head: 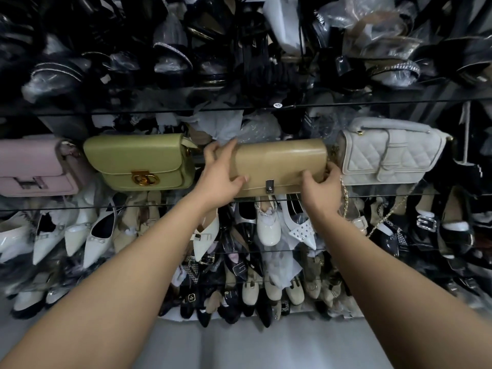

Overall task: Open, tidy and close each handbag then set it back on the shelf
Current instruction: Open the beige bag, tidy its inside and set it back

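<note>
– On the far left of the glass shelf, what stands there?

– A pink handbag, and just beside it a green handbag with a gold clasp, both upright and facing out.

– And the left hand?

– It grips the left end of the tan handbag: fingers curled over the top edge, thumb pressed on the front flap.

– Where is that bag?

– Upright at the shelf's front edge, between the green one and the white quilted handbag. Its flap is down, with the silver clasp at the middle of its lower edge. Whether its base rests fully on the glass I cannot tell.

– The right hand?

– Holding the right end, thumb on the front and fingers wrapped round the side. A gold chain hangs beside that hand, down past the shelf edge.

– Below?

– Rows of pale and dark shoes on lower shelves.
</note>
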